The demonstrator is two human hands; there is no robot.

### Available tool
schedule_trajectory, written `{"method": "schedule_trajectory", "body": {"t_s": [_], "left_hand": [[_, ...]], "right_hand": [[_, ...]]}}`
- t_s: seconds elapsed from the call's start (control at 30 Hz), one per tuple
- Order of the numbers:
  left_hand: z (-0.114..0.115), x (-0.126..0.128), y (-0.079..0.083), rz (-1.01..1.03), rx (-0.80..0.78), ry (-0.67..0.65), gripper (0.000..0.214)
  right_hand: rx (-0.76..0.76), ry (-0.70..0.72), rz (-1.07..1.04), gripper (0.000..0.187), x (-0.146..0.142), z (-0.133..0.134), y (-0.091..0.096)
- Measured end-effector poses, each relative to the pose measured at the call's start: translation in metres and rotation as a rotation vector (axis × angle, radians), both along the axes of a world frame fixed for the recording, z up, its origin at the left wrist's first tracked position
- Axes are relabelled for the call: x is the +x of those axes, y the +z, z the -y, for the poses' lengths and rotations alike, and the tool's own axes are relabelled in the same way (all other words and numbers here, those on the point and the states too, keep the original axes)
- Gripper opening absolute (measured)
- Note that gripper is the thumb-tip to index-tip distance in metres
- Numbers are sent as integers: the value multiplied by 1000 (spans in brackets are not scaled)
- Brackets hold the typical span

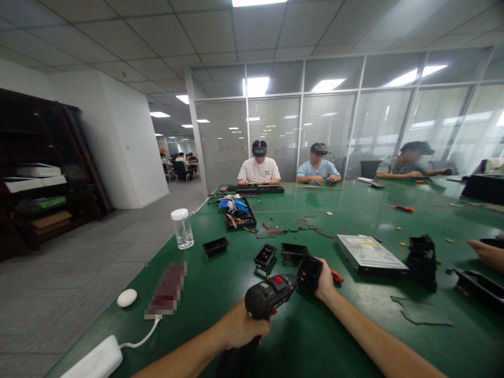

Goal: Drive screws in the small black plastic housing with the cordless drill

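My left hand [248, 328] grips the handle of a black cordless drill [268, 296] with red buttons. Its chuck points right, at a small black plastic housing [310, 274]. That housing is tilted up in my right hand [325, 278], whose fingers close around its right side. The drill's tip meets the housing, but I cannot tell whether a bit sits in a screw. Just beyond lie two similar black housings, one [265, 257] with metal contacts inside and another [294, 251] partly behind the held one. A third black housing [216, 247] rests farther left. Orange-red handles [337, 276] show behind my right hand.
On the green table [220, 294] stand a clear jar [182, 231], a tray of blue wires [239, 210] and an optical drive [368, 252]. A phone [167, 289] lies at left, cabled to a white power bank [96, 359]. A co-worker's hand [486, 253] is at right; several people sit opposite.
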State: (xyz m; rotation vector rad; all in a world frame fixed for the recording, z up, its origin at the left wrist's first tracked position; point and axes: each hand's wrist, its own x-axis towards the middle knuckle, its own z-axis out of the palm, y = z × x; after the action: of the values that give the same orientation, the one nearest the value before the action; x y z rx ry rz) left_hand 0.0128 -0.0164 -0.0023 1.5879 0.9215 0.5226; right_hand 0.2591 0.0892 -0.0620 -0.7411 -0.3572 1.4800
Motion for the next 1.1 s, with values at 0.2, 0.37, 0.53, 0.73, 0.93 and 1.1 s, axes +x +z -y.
{"method": "schedule_trajectory", "body": {"t_s": [0.2,0.37,0.53,0.73,0.93,1.1], "left_hand": [[1,0,1,-4,25,-14,15],[2,0,4,5,19,2,14],[3,2,8,25,-31,3,13],[3,2,5,29,-34,13,13],[1,2,4,47,-49,1,16],[1,3,5,26,-56,4,16]], "right_hand": [[19,8,18,17,1,-2,-4],[16,16,21,16,2,-2,-4],[5,0,13,16,0,0,-2],[-10,5,10,17,0,-1,-1],[-7,17,2,18,0,-1,-1],[-9,25,-1,19,0,-2,-2]]}}
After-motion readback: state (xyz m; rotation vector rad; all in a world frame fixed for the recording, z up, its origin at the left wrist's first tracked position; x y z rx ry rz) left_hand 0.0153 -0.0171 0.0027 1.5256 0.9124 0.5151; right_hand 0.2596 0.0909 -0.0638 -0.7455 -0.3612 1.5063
